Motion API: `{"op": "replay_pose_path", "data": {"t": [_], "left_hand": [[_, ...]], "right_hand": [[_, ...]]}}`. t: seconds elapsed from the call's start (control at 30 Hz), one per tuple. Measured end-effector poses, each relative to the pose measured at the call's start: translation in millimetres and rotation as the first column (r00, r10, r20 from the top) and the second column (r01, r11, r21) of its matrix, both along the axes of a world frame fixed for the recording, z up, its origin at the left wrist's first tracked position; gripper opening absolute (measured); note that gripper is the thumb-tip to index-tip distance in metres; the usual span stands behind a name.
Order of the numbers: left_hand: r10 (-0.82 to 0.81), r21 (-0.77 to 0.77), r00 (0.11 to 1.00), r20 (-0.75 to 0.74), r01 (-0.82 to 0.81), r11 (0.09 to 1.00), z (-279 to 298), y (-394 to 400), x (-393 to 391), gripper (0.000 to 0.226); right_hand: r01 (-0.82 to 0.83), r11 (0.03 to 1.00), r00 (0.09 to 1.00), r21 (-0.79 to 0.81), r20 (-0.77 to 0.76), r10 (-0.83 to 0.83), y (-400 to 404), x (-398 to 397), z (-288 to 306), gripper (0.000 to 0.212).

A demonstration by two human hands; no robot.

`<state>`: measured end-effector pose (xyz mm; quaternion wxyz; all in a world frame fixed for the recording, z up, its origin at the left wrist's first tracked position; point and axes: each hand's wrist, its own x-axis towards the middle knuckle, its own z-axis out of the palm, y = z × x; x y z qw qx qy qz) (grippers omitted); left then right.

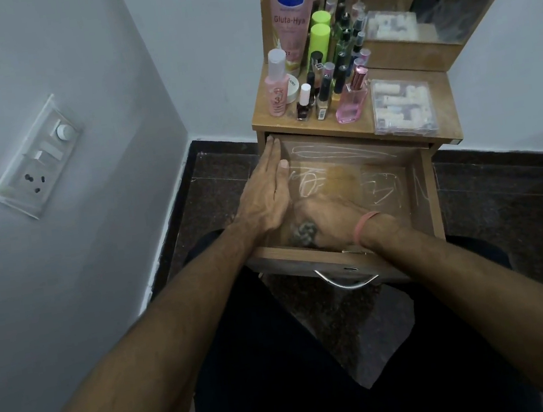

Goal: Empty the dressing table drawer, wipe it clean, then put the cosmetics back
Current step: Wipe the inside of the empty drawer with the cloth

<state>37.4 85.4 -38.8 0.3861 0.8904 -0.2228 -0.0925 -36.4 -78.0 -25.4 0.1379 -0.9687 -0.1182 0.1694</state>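
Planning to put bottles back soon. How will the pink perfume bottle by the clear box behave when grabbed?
The pink perfume bottle looks like glass, so probably fragile, heavyish and slick. Its tall cap makes it apt to tip, and the nail polish bottles crowd its left.

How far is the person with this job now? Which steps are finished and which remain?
Emptying looks done: the drawer holds no cosmetics, and the bottles and clear box stand on the table top. Wiping seems in hand: the right hand is inside the drawer with a grey cloth, while the left hand lies flat along its left wall. Scribble marks remain. Putting everything back is left.
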Motion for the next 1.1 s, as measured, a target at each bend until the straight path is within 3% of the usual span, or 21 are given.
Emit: {"op": "replay_pose_path", "data": {"t": [0.07, 0.13, 0.2, 0.33, 0.43, 0.5, 0.57, 0.63, 0.8, 0.97, 1.1], "left_hand": [[-0.001, 0.016, 1.0, 0.007, 0.0, 1.0, -0.4, -0.6, 0.7, 0.072], [-0.002, 0.048, 1.0, 0.02, 0.001, 0.999, -0.5, -1.4, 1.9, 0.072], [-0.004, 0.065, 1.0, 0.021, 0.002, 0.998, 1.4, -1.8, 1.8, 0.071], [-0.031, 0.11, 0.999, 0.028, 0.028, 0.994, 8.7, -1.3, 0.0, 0.074], [-0.139, 0.287, 0.99, 0.013, 0.13, 0.949, 18.6, 3.4, -1.3, 0.094], [-0.164, 0.374, 0.984, -0.069, 0.178, 0.91, 24.3, 10.2, -9.1, 0.108], [-0.168, 0.41, 0.979, -0.112, 0.199, 0.89, 31.8, 16.1, -21.8, 0.113], [-0.141, 0.413, 0.98, -0.143, 0.189, 0.891, 34.2, 18.9, -32.1, 0.112], [-0.059, 0.42, 0.984, -0.169, 0.126, 0.899, 34.6, 18.8, -48.8, 0.117], [-0.055, 0.384, 0.981, -0.187, 0.125, 0.915, 35.6, 18.9, -47.7, 0.122], [-0.061, 0.367, 0.98, -0.187, 0.127, 0.921, 37.0, 18.9, -49.0, 0.121]], "right_hand": [[-0.025, 0.997, 1.0, -0.074, -0.017, 0.023, -17.5, -3.7, 4.9, 0.019], [0.149, 0.984, 0.986, -0.098, 0.095, -0.14, -28.0, -2.4, 9.6, 0.019], [0.228, 0.967, 0.953, -0.111, 0.23, -0.198, -26.4, -3.3, 9.7, 0.018], [0.072, 0.995, 0.979, -0.063, 0.195, -0.059, -22.7, -22.1, 10.9, 0.024], [0.058, 0.989, 0.995, 0.138, 0.068, -0.067, -39.9, -33.3, 19.8, 0.054], [-0.002, 0.988, 0.997, 0.156, 0.071, -0.009, -46.9, -34.8, 22.7, 0.054], [-0.104, 0.992, 0.984, 0.075, 0.155, 0.091, -46.9, -34.9, 18.4, 0.045], [-0.106, 0.994, 0.968, 0.017, 0.23, 0.1, -43.1, -32.6, 15.6, 0.036], [0.141, 0.989, 0.928, -0.036, 0.354, -0.119, -32.0, -9.5, 22.2, 0.034], [-0.062, 0.998, 0.976, -0.032, 0.206, 0.067, -23.8, -29.0, 16.8, 0.043], [0.021, 1.0, 0.982, -0.002, 0.187, -0.021, -37.2, -16.9, 14.4, 0.04]]}}
